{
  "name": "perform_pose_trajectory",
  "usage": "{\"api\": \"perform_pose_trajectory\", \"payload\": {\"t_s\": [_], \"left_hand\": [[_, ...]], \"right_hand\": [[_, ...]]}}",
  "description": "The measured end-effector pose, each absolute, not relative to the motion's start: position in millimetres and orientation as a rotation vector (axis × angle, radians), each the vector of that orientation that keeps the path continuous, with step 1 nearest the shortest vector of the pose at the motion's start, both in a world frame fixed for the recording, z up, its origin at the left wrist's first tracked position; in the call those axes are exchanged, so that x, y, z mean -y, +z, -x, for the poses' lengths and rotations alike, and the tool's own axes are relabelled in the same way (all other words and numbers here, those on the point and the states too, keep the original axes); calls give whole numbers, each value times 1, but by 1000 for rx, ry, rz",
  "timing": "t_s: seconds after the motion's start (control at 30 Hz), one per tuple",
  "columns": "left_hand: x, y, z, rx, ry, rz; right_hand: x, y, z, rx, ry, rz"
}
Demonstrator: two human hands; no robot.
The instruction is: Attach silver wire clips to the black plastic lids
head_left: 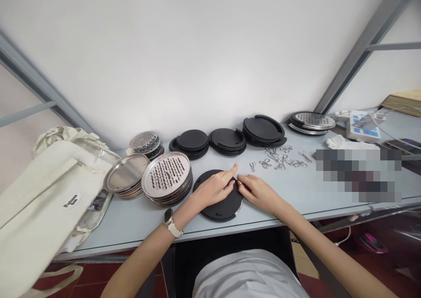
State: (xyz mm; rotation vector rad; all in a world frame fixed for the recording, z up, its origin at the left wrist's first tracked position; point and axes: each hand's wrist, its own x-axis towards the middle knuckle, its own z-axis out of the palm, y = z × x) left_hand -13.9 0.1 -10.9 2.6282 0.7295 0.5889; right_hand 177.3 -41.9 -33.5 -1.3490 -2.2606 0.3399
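Note:
A black round disc (219, 210) with a silver strip along its right edge lies near the table's front. My left hand (215, 188), with a watch at the wrist, grips the disc's far right rim, thumb on top and a finger reaching past the edge. My right hand (258, 192) is closed at the same rim, fingertips pinching a small silver metal piece (235, 178), mostly hidden by the fingers. Beyond the hands several loose metal wire clips (279, 157) are scattered. To the left stands a stack of round metal grater plates (167, 177).
Plain metal discs (127, 173) and smaller grater plates (144, 142) are stacked at left. Stacked black round parts (192, 140) line the wall, with a grater assembly (312, 120) at far right. A cream canvas bag (42, 179) covers the left end; a power strip (363, 125) lies right.

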Motion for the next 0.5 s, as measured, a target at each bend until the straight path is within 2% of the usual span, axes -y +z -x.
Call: {"api": "perform_pose_trajectory", "payload": {"t_s": [0.5], "left_hand": [[1, -11, 14, -697, 603, -2630]], "right_hand": [[43, -35, -178, 2268, 289, 1350]]}}
